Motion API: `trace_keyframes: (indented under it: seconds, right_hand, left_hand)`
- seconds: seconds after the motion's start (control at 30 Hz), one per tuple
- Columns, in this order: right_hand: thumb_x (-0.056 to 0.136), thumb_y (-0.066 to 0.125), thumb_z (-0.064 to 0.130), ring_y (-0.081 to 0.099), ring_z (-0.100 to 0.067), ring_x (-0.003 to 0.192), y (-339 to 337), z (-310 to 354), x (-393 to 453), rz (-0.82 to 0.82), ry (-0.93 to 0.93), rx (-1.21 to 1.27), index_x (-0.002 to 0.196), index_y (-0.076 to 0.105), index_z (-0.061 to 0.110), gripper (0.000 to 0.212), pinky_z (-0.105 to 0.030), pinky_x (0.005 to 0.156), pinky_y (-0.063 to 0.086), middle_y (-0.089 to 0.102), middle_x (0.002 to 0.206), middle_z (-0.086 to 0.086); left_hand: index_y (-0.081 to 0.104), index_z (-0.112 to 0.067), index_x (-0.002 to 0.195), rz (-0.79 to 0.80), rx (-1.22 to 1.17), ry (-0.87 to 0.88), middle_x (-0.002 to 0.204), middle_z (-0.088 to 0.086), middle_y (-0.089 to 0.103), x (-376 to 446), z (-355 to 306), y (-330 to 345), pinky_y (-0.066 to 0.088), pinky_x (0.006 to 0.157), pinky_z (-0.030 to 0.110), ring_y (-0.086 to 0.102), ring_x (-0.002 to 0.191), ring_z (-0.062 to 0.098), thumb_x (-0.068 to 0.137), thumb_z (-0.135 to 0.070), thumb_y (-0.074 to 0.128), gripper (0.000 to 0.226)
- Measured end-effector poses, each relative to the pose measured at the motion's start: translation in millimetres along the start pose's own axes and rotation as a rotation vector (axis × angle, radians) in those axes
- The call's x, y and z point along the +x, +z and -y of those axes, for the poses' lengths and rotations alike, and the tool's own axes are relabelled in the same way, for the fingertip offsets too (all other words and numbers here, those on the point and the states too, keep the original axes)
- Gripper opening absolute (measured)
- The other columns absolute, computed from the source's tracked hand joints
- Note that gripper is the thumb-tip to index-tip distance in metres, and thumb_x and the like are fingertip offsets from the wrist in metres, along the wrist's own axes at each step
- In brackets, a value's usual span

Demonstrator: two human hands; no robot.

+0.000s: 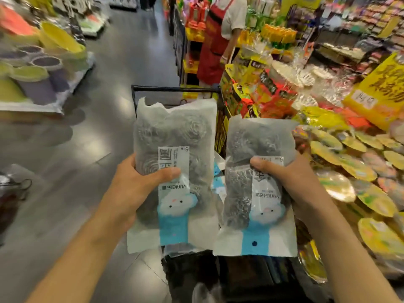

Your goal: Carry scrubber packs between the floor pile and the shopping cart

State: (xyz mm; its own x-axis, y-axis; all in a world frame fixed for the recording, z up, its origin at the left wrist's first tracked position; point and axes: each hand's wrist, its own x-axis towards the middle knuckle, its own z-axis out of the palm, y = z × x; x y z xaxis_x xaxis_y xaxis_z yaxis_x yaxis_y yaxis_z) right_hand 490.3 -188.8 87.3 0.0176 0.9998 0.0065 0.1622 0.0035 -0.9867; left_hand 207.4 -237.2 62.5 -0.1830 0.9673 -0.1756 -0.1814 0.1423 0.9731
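I hold up two alike frosted plastic packs of steel-wool scourers, each with a white and blue label seen upside down. My left hand [140,184] grips the left pack [175,132] from its left side, thumb across the label. My right hand [293,180] grips the right pack [258,145] from its right side, thumb on the front. Both packs hang over a black shopping cart [175,89], whose inside is mostly hidden behind them.
A person in a red apron [215,40] stands just beyond the cart. A display of yellow and red packets and round foil-wrapped goods [349,167] fills the right. Stacked plastic buckets [39,71] sit on a platform at the left. Grey aisle floor [122,53] runs ahead.
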Motion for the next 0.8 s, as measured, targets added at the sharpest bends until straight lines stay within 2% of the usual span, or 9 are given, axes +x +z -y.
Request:
trace_keyframes:
  seconds: [0.1,0.2,0.37,0.53,0.6,0.67,0.7,0.77,0.8]
  right_hand:
    - [0.077,0.085,0.01,0.075,-0.023,0.103,0.0,-22.4,44.9,0.05,0.036,-0.004,0.124,0.068,0.014,0.05,-0.042,0.088,0.061,0.078,0.111,-0.004]
    - [0.077,0.083,0.004,0.076,-0.021,0.096,-0.5,-46.3,83.4,0.113,0.08,0.028,0.123,0.067,0.01,0.049,-0.03,0.074,0.062,0.079,0.107,-0.006]
    - [0.076,0.085,0.005,0.075,-0.026,0.102,-2.4,-93.3,132.8,0.195,0.137,0.02,0.125,0.066,0.013,0.053,-0.041,0.084,0.061,0.078,0.111,-0.007]
    - [0.075,0.087,0.004,0.076,-0.02,0.098,6.9,-144.1,161.6,0.234,0.191,-0.021,0.121,0.068,0.014,0.051,-0.033,0.081,0.061,0.078,0.109,-0.005]
    - [0.076,0.088,0.006,0.075,-0.01,0.092,12.5,-164.6,173.1,0.252,0.23,-0.1,0.116,0.07,0.018,0.046,-0.023,0.075,0.059,0.079,0.103,0.002]
    - [0.074,0.091,0.015,0.074,-0.004,0.087,21.5,-196.2,186.3,0.28,0.31,-0.202,0.112,0.069,0.024,0.045,-0.021,0.073,0.057,0.078,0.099,0.008]
    - [0.068,0.094,0.028,0.074,-0.006,0.089,25.8,-213.5,192.1,0.287,0.351,-0.276,0.113,0.068,0.026,0.052,-0.025,0.077,0.058,0.077,0.1,0.01]
    - [0.052,0.095,0.057,0.071,-0.015,0.099,32.2,-245.8,203.0,0.294,0.434,-0.465,0.122,0.061,0.027,0.083,-0.036,0.09,0.057,0.074,0.109,0.01]
    - [0.054,0.094,0.059,0.067,-0.018,0.102,34.0,-258.9,205.2,0.296,0.49,-0.536,0.126,0.055,0.023,0.089,-0.037,0.094,0.054,0.069,0.111,0.008]
  left_hand:
    - [0.072,-0.015,0.102,-0.094,-0.004,-0.041,0.089,0.004,0.081,22.2,13.6,8.9,0.059,0.055,0.028,0.079,0.075,0.022,0.064,-0.014,0.085,0.039]
    - [0.072,-0.015,0.1,-0.167,-0.001,-0.088,0.091,0.003,0.081,43.6,28.4,23.6,0.062,0.063,0.032,0.079,0.079,0.021,0.068,-0.008,0.084,0.035]
    - [0.071,-0.014,0.106,-0.23,0.056,-0.158,0.096,0.0,0.081,76.2,59.8,45.3,0.06,0.078,0.037,0.079,0.088,0.019,0.076,-0.002,0.084,0.034]
    - [0.071,-0.013,0.11,-0.287,0.062,-0.241,0.101,0.002,0.081,105.3,95.9,47.3,0.06,0.089,0.045,0.078,0.093,0.023,0.077,-0.002,0.085,0.037]
    - [0.071,-0.016,0.11,-0.275,0.088,-0.28,0.102,-0.001,0.081,114.6,110.9,47.0,0.059,0.093,0.045,0.078,0.095,0.02,0.077,-0.004,0.085,0.038]
    - [0.071,-0.019,0.11,-0.272,0.102,-0.321,0.102,-0.003,0.081,120.5,126.5,44.9,0.059,0.094,0.046,0.077,0.096,0.018,0.077,-0.006,0.086,0.039]
    - [0.071,-0.02,0.109,-0.275,0.107,-0.337,0.101,-0.004,0.081,122.5,133.4,43.6,0.059,0.092,0.044,0.078,0.094,0.017,0.077,-0.006,0.087,0.039]
    - [0.07,-0.021,0.108,-0.289,0.122,-0.365,0.097,-0.007,0.081,123.7,143.5,41.8,0.061,0.082,0.034,0.078,0.089,0.013,0.076,-0.007,0.087,0.039]
    - [0.07,-0.02,0.108,-0.299,0.122,-0.383,0.096,-0.007,0.081,123.2,147.3,40.6,0.061,0.074,0.029,0.078,0.087,0.013,0.076,-0.006,0.087,0.039]
